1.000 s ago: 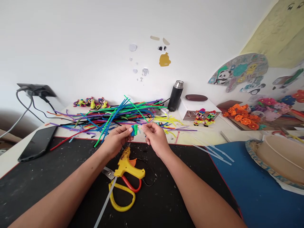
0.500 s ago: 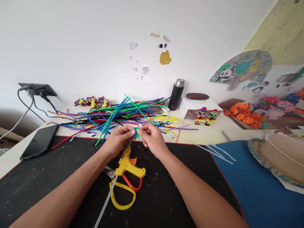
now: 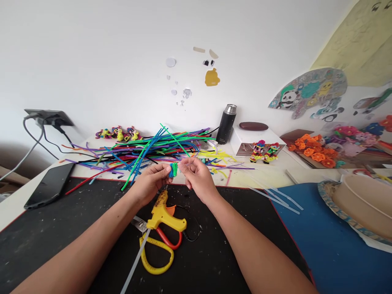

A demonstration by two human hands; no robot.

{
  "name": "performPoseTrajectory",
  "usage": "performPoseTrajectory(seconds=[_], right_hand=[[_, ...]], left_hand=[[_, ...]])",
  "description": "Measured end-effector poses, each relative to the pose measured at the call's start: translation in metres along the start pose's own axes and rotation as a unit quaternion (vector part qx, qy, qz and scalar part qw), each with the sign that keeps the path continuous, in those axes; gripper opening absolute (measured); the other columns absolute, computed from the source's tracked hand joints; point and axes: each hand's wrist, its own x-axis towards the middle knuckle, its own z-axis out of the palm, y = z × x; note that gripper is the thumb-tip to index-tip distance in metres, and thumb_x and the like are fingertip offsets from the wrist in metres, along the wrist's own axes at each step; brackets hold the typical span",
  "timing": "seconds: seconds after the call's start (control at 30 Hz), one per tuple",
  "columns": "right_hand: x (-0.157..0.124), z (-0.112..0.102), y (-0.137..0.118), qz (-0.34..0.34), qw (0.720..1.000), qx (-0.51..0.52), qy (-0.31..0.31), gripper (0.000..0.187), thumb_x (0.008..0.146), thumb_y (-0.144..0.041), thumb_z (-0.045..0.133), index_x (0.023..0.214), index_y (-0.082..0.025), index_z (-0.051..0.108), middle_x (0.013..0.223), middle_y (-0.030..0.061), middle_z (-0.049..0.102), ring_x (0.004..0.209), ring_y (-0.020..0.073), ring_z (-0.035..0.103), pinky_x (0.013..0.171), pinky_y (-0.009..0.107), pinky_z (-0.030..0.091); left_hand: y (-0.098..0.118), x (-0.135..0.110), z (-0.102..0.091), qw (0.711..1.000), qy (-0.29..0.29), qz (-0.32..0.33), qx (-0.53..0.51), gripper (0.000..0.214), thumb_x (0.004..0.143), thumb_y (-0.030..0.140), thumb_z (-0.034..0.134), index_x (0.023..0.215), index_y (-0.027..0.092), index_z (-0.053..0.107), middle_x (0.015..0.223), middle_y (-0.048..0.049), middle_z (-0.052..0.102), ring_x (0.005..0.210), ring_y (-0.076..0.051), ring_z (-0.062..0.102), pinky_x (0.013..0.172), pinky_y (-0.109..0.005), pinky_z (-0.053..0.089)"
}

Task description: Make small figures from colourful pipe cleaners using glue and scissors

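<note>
My left hand (image 3: 153, 181) pinches a small folded piece of blue and green pipe cleaner (image 3: 173, 169) between thumb and fingers. Just right of that piece is my right hand (image 3: 197, 175), its fingers curled and thumb close to the index finger. The fingertips are smeared, and whether anything small is between them I cannot make out. Below both hands a yellow glue gun (image 3: 165, 216) lies on the black mat, with a whitish glue stick (image 3: 134, 263) sticking out of its back. Under the gun rest scissors (image 3: 156, 269) with yellow and red handles.
Behind the hands lies a heap of coloured pipe cleaners (image 3: 153, 145). A black flask (image 3: 226, 124) and a white box (image 3: 241, 141) stand by the wall, with small figures (image 3: 259, 152) in front. A phone (image 3: 49, 185) is left; glue sticks (image 3: 281, 200) and a round basket (image 3: 358, 204) are right.
My right fingertips have moved off the blue and green piece, leaving a small gap and more of it showing. My left hand still holds it, slightly further left.
</note>
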Motion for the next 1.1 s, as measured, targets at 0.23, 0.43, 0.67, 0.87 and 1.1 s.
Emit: performPoseTrajectory(seconds=[0.23, 0.43, 0.67, 0.87, 1.1], right_hand=[[-0.005, -0.001, -0.008, -0.025, 0.996, -0.052, -0.062, 0.061, 0.086, -0.052, 0.081, 0.136, -0.023, 0.063, 0.069, -0.0090, 0.053, 0.047, 0.0096, 0.046, 0.046, 0.024, 0.035], [-0.006, -0.001, 0.000, -0.030, 0.989, -0.125, -0.077, 0.051, 0.088, -0.045, 0.080, 0.133, -0.025, 0.068, 0.072, -0.0061, 0.057, 0.058, 0.0129, 0.053, 0.054, 0.025, 0.040], [-0.007, -0.001, 0.005, -0.061, 0.979, -0.185, -0.062, 0.045, 0.091, -0.042, 0.078, 0.132, -0.028, 0.070, 0.071, -0.0053, 0.059, 0.063, 0.0155, 0.054, 0.061, 0.027, 0.041], [-0.007, -0.002, 0.008, -0.070, 0.974, -0.209, -0.054, 0.045, 0.092, -0.042, 0.077, 0.136, -0.030, 0.070, 0.067, -0.0061, 0.057, 0.063, 0.0157, 0.052, 0.061, 0.028, 0.038], [-0.008, -0.001, 0.009, -0.073, 0.973, -0.213, -0.056, 0.047, 0.091, -0.040, 0.079, 0.136, -0.030, 0.070, 0.064, -0.0073, 0.054, 0.061, 0.0158, 0.050, 0.060, 0.027, 0.037]], left_hand=[[-0.001, 0.001, -0.003, 0.999, -0.008, -0.025, -0.029, 0.037, 0.064, 0.039, 0.102, 0.079, 0.014, 0.078, 0.074, -0.0036, 0.070, 0.065, -0.013, 0.064, 0.063, -0.023, 0.053], [-0.002, 0.000, -0.001, 0.999, -0.017, -0.031, -0.024, 0.036, 0.066, 0.039, 0.100, 0.079, 0.013, 0.079, 0.071, -0.0030, 0.069, 0.063, -0.012, 0.061, 0.063, -0.022, 0.053], [0.000, -0.001, -0.001, 0.999, -0.015, -0.028, -0.028, 0.034, 0.066, 0.037, 0.100, 0.078, 0.013, 0.079, 0.072, -0.0046, 0.070, 0.064, -0.013, 0.062, 0.065, -0.023, 0.055], [-0.004, 0.000, -0.001, 0.999, -0.009, -0.023, -0.042, 0.032, 0.068, 0.035, 0.099, 0.079, 0.013, 0.078, 0.073, -0.0046, 0.069, 0.064, -0.013, 0.062, 0.064, -0.023, 0.054], [-0.001, -0.002, 0.003, 0.999, -0.019, -0.025, -0.036, 0.031, 0.071, 0.037, 0.098, 0.077, 0.014, 0.077, 0.076, -0.0044, 0.070, 0.065, -0.013, 0.062, 0.067, -0.026, 0.055]])
